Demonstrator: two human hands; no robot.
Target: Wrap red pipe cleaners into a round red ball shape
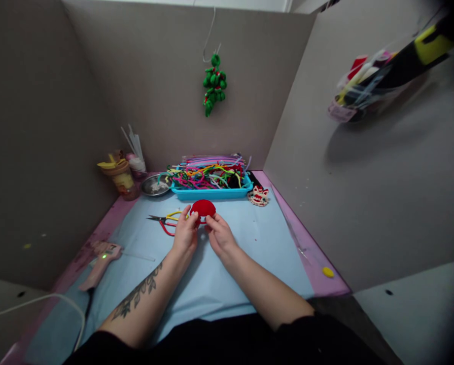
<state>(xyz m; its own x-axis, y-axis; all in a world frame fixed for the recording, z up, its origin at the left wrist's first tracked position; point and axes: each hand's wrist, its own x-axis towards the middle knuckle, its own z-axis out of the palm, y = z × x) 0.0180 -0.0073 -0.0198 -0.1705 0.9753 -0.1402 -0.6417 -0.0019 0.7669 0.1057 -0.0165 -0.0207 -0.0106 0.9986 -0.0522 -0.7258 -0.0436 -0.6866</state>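
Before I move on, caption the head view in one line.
Left hand and right hand hold a red piece over a blue sheet, scissors nearby, tray beyond.

Held piece (203, 208) before tray (213, 194); scissors (162, 219) left of piece; glue gun (104, 260) farther left

Craft wkshop: glue gun (97, 271), scissors (163, 220), etc.

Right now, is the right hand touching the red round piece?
Touching: the head view shows the right hand with its fingertips against the lower right edge of the red round piece.
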